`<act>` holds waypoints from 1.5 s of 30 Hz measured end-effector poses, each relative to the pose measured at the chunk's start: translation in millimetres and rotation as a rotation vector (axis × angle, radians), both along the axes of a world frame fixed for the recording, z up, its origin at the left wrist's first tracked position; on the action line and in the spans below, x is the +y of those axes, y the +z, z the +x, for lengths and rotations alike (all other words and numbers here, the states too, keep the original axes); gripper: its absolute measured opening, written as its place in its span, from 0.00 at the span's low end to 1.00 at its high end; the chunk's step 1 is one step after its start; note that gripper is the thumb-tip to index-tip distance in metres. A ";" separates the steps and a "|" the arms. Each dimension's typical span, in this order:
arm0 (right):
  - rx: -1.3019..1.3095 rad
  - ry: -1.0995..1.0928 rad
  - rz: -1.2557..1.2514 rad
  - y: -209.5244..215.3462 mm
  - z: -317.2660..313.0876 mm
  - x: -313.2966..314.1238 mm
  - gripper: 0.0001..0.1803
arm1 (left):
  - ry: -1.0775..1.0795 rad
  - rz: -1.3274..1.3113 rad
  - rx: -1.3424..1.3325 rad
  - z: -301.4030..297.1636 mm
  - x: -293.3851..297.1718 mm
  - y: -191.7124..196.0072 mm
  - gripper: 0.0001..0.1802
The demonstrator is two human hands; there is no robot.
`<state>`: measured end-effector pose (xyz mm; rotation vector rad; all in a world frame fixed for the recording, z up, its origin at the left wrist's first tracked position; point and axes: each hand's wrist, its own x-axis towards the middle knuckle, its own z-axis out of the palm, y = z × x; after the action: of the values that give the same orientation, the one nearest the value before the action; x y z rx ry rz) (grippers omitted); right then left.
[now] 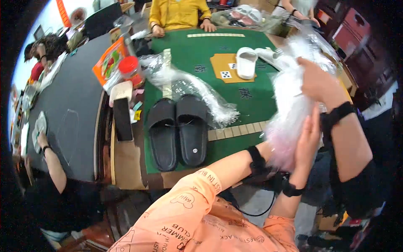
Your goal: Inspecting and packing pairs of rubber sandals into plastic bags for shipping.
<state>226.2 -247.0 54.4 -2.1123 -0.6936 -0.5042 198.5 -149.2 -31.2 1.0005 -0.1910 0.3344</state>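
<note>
Here both hands' fingers grip a clear bag (289, 109) over green table (197, 50), busy rm.

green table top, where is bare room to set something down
Bare felt lies on the green table top between the far tile row and the white slippers. The near left is crowded by black slippers and crumpled clear plastic bag.

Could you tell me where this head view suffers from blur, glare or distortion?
Head view: the clear plastic bag between the hands is motion-blurred and glary white; the black slippers are fairly sharp; the green table edges bow from fisheye distortion; the corners fall into dark vignette.
</note>
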 end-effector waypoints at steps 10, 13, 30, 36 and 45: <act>-0.486 -0.229 -0.091 17.2 13.1 13.8 0.17 | 0.219 0.533 0.189 -35.0 74.9 -9.4 0.13; -0.252 0.096 -0.086 -3.9 -17.5 76.1 0.12 | 0.369 0.611 0.401 -88.6 134.8 -24.5 0.12; 0.201 0.222 -0.692 -122.7 11.5 265.4 0.18 | 0.811 1.209 1.393 -140.7 319.7 -42.2 0.21; 0.282 0.186 -0.664 -134.5 11.0 261.1 0.14 | 0.655 1.264 1.458 -142.1 322.9 -31.3 0.19; 0.391 0.143 -0.715 -141.2 22.9 271.8 0.13 | 0.683 1.242 1.464 -139.6 333.7 -37.1 0.14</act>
<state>249.1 24.8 -86.7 -2.6764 -0.8654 0.2892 59.0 184.5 -68.3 2.2739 1.4758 -0.0277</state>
